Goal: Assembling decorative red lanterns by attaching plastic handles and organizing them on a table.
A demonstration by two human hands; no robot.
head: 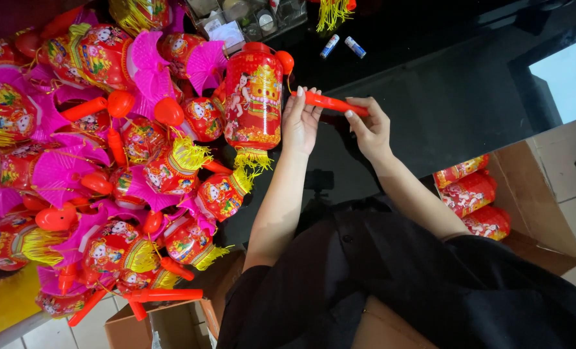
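Both hands hold a red plastic lantern handle (330, 103) over a black glossy tabletop (456, 97). My left hand (301, 119) grips its left end and my right hand (368, 126) grips its right end. From the handle's left end a red and gold paper lantern (253, 103) with a yellow tassel hangs beside my left hand.
A big pile of red, pink and yellow lanterns (107, 148) with red handles covers the table's left side. Two small batteries (343, 46) and a clear organiser box (246, 19) lie at the far edge. A cardboard box (533, 207) with folded lanterns (472, 194) stands at right, another box (165, 320) below.
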